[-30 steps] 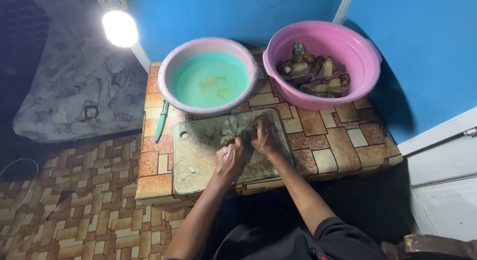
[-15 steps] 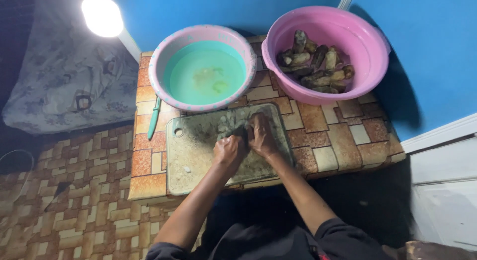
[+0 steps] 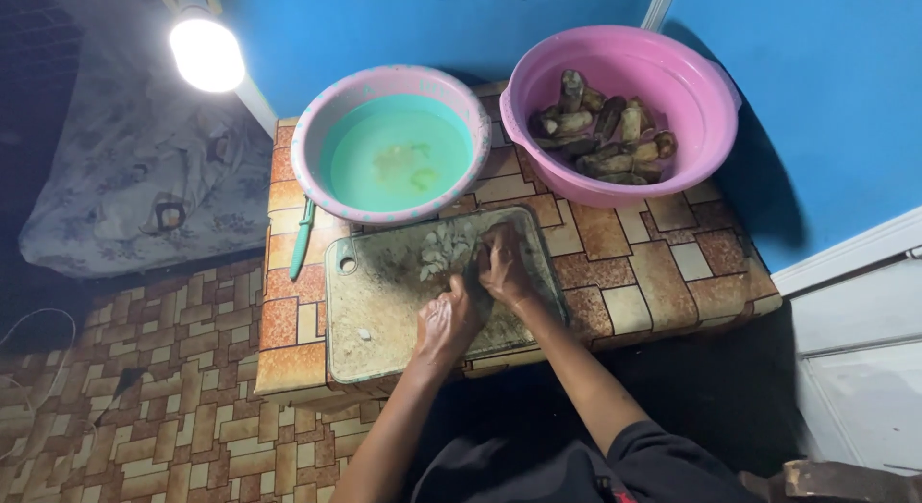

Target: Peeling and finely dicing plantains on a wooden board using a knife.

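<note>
Both hands have shifted right; right hand (image 3: pixel 501 265) fingers press pale pieces (image 3: pixel 444 250), grip unclear.

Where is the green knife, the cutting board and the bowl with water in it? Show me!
green knife (image 3: pixel 302 239), head view, middle of its handle.
cutting board (image 3: pixel 379 316), head view, a bare patch left of the hands.
bowl with water (image 3: pixel 309 138), head view, its pink left rim.
</note>
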